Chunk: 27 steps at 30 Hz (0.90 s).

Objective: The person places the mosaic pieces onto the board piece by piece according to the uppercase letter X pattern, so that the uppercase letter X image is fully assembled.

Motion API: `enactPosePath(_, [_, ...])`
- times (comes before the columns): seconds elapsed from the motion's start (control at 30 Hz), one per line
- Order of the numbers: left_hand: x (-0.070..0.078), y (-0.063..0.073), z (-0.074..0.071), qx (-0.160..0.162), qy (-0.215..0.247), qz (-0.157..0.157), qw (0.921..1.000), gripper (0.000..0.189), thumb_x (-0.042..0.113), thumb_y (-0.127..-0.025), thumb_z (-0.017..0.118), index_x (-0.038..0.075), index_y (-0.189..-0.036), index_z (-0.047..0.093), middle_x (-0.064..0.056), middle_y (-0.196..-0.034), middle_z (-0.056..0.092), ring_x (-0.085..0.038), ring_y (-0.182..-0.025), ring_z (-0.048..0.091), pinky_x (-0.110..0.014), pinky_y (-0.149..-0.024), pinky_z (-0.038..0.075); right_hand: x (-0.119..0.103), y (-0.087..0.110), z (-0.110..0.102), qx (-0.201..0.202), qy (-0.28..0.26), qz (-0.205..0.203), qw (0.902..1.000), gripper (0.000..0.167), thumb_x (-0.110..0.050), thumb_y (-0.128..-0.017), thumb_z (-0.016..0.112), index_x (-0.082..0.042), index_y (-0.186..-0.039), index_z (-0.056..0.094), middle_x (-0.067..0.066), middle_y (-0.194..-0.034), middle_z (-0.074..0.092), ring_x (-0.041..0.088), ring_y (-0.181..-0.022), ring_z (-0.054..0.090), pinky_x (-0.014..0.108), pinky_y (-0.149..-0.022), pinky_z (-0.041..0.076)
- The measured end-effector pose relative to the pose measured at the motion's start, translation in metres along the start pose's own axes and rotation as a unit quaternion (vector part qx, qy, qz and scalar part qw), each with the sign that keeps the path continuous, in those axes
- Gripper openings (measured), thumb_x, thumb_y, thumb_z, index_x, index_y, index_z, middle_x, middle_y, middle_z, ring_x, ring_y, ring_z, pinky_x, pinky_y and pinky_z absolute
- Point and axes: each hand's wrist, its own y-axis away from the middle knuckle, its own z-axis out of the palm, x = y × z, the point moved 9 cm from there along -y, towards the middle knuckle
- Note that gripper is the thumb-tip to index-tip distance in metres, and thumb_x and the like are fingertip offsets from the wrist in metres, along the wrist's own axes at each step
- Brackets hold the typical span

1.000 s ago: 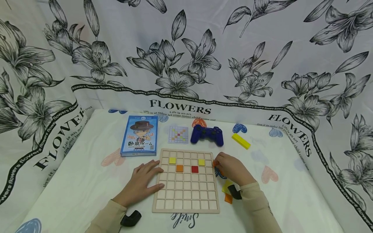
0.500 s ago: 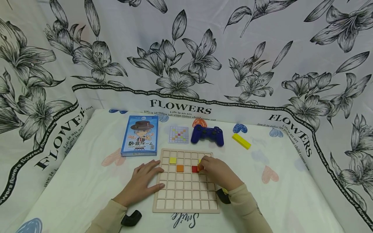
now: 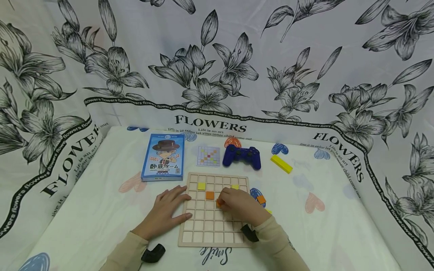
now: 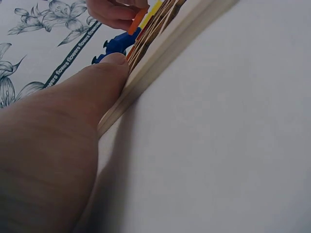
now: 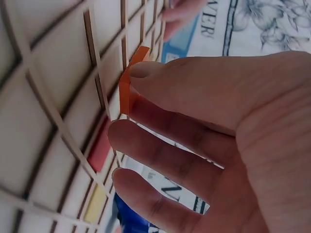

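A wooden grid board (image 3: 198,237) lies in front of me. Its left edge is steadied by my left hand (image 3: 164,214), whose fingers are extended over the frame and thumb is on the rim. Above the middle of the grid, my right hand (image 3: 240,205) pinches an orange square tile (image 5: 125,97) between thumb and forefinger, tilted on edge close over a cell. In the grid sit an orange tile (image 3: 210,195), a yellow tile (image 3: 201,186), and a second yellow tile (image 3: 235,186) partly behind my right hand. A red tile (image 5: 99,145) shows in the right wrist view, hidden in the head view.
Right of the board lie a loose orange tile (image 3: 261,199) and a yellow piece (image 3: 268,211) partly covered by my arm. Behind the board are a blue game box (image 3: 163,156), a pattern card (image 3: 208,156), a blue game controller (image 3: 242,157) and a yellow bar (image 3: 281,164).
My right hand has moved left from beside the board's right edge to over its middle, carrying the orange tile. The left hand has stayed in place.
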Motion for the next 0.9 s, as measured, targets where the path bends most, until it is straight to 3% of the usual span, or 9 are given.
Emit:
enactPosePath(0.23, [0.0009, -0.0005, -0.0001, -0.001, 0.001, 0.001, 1.0000, 0.051, 0.059, -0.085, 0.061, 0.030, -0.127, 0.055, 0.001, -0.151, 0.037, -0.023, -0.143, 0.027, -0.053, -0.113, 0.016, -0.0068, -0.0042, 0.0082, -0.021, 0.030, 0.001, 0.9993, 0.010, -0.021, -0.090, 0.068, -0.017, -0.099, 0.067, -0.008, -0.095, 0.063, 0.005, -0.080, 0.060, 0.019, -0.075, 0.053])
enactPosePath(0.9, [0.0003, -0.0011, -0.0007, -0.003, -0.006, 0.000, 1.0000, 0.053, 0.063, -0.086, 0.057, 0.030, -0.127, 0.055, 0.001, -0.151, 0.037, -0.024, -0.142, 0.028, -0.054, -0.112, 0.016, -0.0057, -0.0036, 0.0091, -0.010, 0.038, 0.003, 0.9992, 0.010, -0.020, -0.090, 0.068, -0.016, -0.099, 0.067, -0.006, -0.095, 0.061, 0.004, -0.077, 0.059, 0.018, -0.073, 0.053])
